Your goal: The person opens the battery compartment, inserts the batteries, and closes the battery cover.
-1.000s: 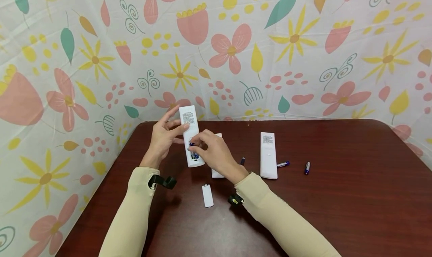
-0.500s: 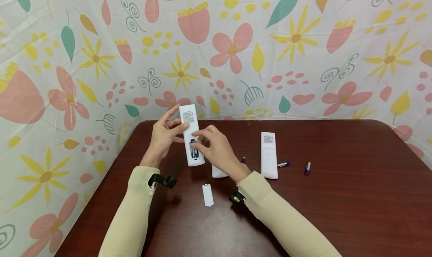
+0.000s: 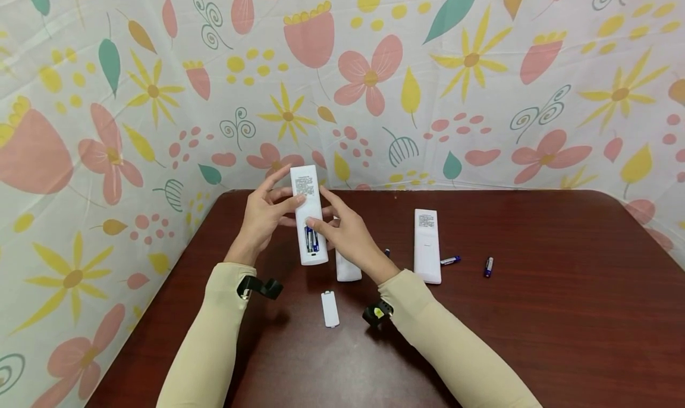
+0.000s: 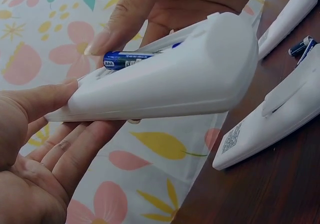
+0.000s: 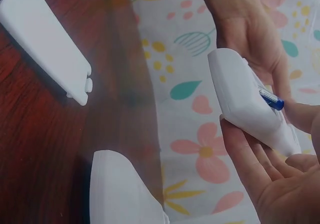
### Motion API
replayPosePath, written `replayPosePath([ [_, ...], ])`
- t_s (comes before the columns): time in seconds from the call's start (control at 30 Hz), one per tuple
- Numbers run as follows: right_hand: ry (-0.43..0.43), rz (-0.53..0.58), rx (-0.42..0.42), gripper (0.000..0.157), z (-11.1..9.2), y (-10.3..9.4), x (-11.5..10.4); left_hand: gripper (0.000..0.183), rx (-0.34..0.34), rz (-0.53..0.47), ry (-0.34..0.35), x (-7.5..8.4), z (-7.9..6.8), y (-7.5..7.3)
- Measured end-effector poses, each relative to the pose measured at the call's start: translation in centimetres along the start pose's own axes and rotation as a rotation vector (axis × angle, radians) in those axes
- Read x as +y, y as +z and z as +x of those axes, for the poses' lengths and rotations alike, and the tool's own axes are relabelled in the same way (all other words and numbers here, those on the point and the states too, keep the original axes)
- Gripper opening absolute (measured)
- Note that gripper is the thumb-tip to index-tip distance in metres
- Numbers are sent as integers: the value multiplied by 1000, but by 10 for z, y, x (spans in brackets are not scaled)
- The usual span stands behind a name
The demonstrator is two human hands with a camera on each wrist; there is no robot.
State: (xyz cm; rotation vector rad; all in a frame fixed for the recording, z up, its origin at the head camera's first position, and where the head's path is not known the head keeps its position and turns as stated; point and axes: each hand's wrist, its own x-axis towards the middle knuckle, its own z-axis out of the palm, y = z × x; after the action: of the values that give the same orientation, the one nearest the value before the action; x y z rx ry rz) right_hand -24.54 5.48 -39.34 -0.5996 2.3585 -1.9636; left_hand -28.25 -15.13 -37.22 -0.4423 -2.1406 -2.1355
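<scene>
A white remote control [image 3: 314, 210] is held up above the table, its back facing me and its battery compartment uncovered. Blue AAA batteries [image 3: 312, 239] lie in the compartment; in the left wrist view one battery [image 4: 129, 60] has its end raised above the rim. My left hand [image 3: 261, 216] grips the remote's upper part, thumb on the back and fingers behind. From the right side my right hand [image 3: 350, 232] holds it too, its thumb at the batteries' upper end and its fingers underneath, as the right wrist view shows.
A loose white battery cover [image 3: 330, 309] lies on the dark table [image 3: 562, 313] in front. A second remote [image 3: 348, 269] is partly hidden behind my right hand. Farther right lies a third remote [image 3: 427, 253], with loose batteries [image 3: 451, 260] near it. A patterned cloth stands behind.
My right fingers have gone from pinching at the batteries to reaching behind the remote, with the thumb near the batteries' upper end. The remote has shifted slightly right.
</scene>
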Motion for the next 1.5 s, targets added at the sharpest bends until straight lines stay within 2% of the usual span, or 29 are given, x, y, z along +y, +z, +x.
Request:
replayPosePath([
  [0.3, 4, 26, -38, 77, -1, -1, -1, 69, 1, 3, 0, 3, -1, 1],
  [1.2, -31, -93, 6, 82, 1, -1, 1, 68, -8, -7, 11, 0, 0, 5],
  [1.5, -38, -99, 3, 82, 0, 0, 1, 68, -6, -3, 11, 0, 0, 4],
])
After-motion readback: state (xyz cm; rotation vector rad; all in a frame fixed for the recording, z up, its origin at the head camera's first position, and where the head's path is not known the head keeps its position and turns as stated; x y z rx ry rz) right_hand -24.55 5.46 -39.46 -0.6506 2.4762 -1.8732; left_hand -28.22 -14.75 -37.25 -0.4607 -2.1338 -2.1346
